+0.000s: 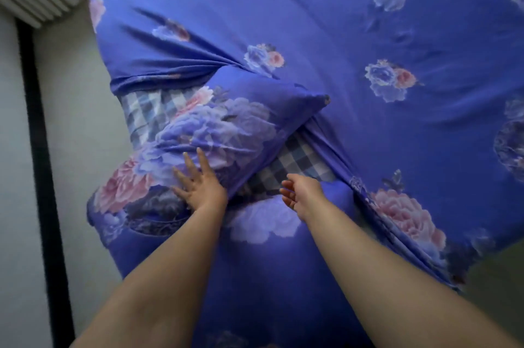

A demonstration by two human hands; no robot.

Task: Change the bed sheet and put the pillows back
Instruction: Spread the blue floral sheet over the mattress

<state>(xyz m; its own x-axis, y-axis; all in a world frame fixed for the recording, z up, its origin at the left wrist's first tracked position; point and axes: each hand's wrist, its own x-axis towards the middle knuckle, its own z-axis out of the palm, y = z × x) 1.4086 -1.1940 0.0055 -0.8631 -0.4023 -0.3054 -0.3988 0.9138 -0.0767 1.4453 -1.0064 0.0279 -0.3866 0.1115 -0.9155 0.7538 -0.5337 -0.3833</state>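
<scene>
Head view: blue floral pillow under left hand's spread fingers.

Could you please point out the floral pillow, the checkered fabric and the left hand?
floral pillow (226,126), head view, middle of its printed top face.
checkered fabric (295,160), head view, exposed patch right of the pillow.
left hand (201,186), head view, back of the hand.
</scene>
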